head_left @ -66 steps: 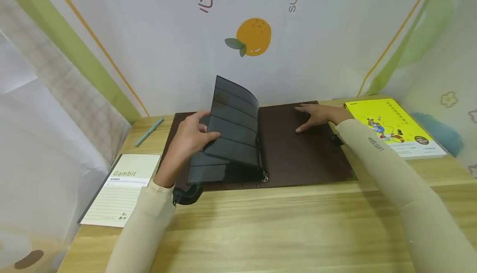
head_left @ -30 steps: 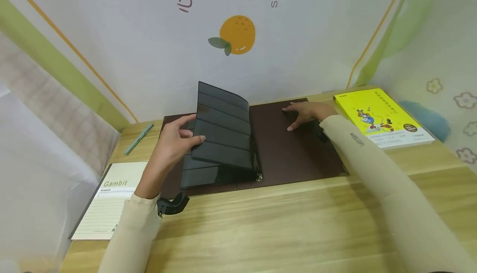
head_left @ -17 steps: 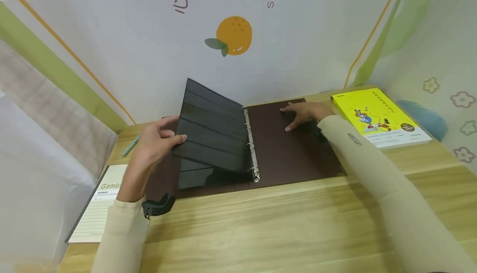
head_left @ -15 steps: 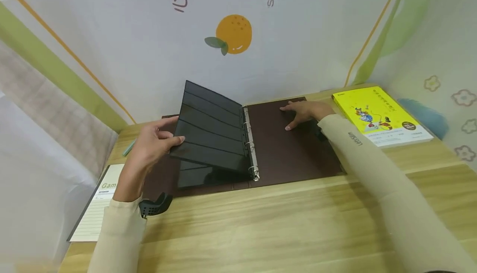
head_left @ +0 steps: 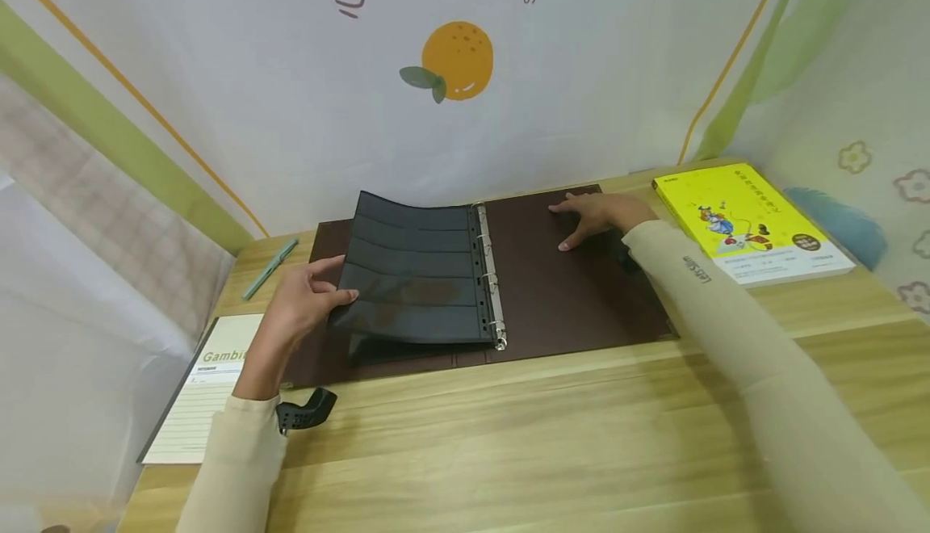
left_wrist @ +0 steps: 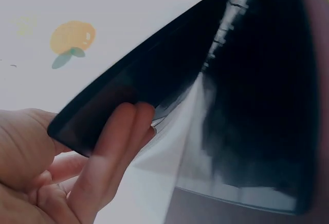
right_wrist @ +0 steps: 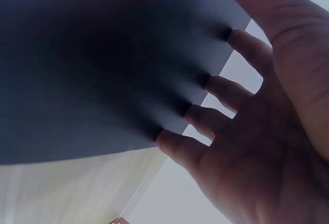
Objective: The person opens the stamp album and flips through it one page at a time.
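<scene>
A dark brown ring binder lies spread on the wooden table, its metal rings running down the middle. My left hand pinches the outer edge of a black pocket page between thumb and fingers. That page is raised and bowed over other black pages on the left cover. In the left wrist view, the fingers of my left hand lie behind the page, near a whitish sheet. My right hand rests spread on the right inner cover. In the right wrist view its fingertips touch the dark cover.
A cream notebook lies left of the binder, partly behind the left arm. Beyond it is a light green pen. A yellow book lies to the right. White printed curtain hangs behind the table.
My left hand has drawn the black page leftward and lowered it, uncovering the metal rings. The right hand has stayed on the right cover. The head view has shifted slightly.
</scene>
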